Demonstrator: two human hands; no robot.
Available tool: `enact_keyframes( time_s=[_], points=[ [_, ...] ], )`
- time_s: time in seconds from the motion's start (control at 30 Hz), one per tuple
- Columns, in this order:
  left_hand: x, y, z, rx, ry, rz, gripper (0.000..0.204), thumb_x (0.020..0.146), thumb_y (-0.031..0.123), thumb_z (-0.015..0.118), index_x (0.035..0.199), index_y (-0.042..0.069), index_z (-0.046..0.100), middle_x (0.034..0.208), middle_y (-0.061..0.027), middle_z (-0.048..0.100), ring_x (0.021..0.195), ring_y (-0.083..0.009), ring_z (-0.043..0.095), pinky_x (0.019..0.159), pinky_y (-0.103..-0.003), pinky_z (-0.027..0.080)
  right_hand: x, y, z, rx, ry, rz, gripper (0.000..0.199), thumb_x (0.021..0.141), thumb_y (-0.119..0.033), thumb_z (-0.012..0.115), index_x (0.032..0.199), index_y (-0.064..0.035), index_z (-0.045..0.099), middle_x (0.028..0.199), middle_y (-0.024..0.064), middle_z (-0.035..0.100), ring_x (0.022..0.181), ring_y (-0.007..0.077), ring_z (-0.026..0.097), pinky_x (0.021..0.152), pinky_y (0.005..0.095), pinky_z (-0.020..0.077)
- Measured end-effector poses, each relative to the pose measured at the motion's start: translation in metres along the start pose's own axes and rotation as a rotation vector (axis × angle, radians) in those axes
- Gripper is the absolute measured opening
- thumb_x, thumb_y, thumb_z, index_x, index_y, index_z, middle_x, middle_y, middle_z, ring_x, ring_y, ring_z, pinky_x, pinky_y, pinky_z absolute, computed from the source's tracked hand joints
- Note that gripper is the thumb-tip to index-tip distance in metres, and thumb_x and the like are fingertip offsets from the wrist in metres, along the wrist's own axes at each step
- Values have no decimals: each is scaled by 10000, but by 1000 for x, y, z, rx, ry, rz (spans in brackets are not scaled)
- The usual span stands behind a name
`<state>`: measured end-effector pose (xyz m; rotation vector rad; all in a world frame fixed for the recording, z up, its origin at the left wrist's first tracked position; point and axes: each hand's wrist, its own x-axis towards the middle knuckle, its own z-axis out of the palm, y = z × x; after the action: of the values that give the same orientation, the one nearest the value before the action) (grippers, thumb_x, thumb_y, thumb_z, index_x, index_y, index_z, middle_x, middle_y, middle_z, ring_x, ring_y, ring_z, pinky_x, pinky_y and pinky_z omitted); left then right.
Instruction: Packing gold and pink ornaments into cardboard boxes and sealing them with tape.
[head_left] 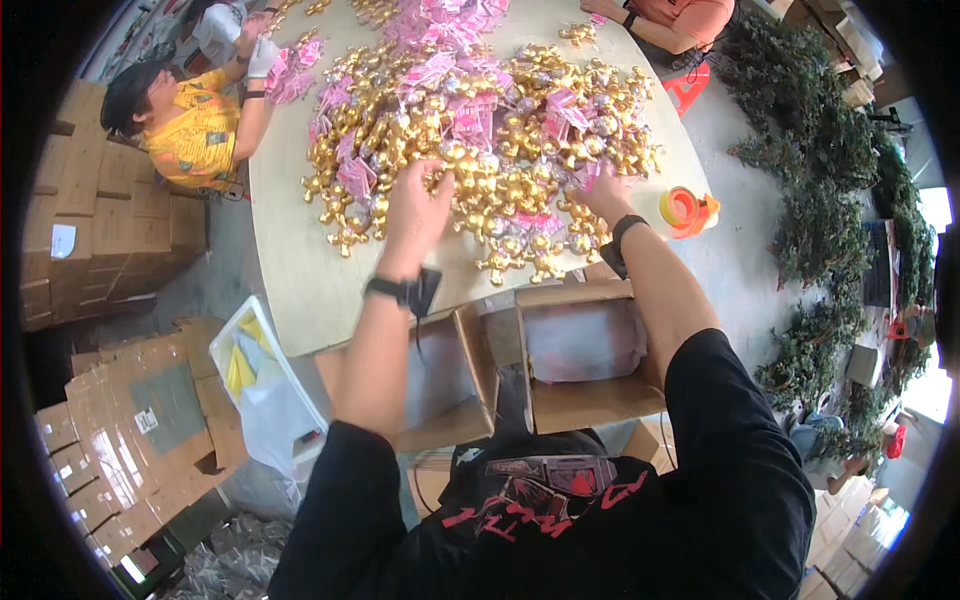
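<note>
A wide heap of small shiny gold figures [470, 185] with rounded limbs covers the table, mixed with silver pieces and pink printed packets [472, 120]. At the heap's near left edge is my left hand [415, 212], its thumb and forefinger spread apart beside the gold figures. My right hand [606, 196] reaches into the heap's right side, against a pink packet [588, 176]. Its fingertips are partly hidden among the pieces, so I cannot see whether they grip anything. Both wrists wear dark bands.
Two open cardboard boxes [592, 402] with plastic liners stand below the table's near edge [300, 345]. A tape roll [680, 207] lies right of the heap. A white bin [262, 385] is at left. Co-workers handle pieces across the table. Green artificial branches [800, 150] line the right.
</note>
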<state>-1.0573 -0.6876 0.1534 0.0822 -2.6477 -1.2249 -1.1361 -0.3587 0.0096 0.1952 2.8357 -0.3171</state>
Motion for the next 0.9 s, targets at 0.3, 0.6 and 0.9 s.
enact_keyframes(
  time_s=[0.3,0.6,0.9],
  points=[
    [197,-96,21,616,259,344,634,828,365,716,1316,13,515,1142,-242,636,1075,-369,606,925,-446,474,-85,-6,-82,517,183,-37,436,773,-324,774,1053,-13,651,860,156,686,815,241,669,715,362,525],
    [193,-77,28,201,92,-65,327,870,345,664,1049,71,671,947,-172,699,885,-345,669,776,-441,509,-214,46,-203,1186,218,47,195,846,-141,753,985,-45,657,769,-26,636,660,24,564,571,196,449],
    [174,46,-59,104,287,107,274,906,218,674,1005,-37,659,931,-91,714,861,-128,658,764,-277,489,-288,104,-219,752,-301,-160,339,810,-185,764,1061,11,648,848,93,677,752,143,632,692,298,517]
  ],
)
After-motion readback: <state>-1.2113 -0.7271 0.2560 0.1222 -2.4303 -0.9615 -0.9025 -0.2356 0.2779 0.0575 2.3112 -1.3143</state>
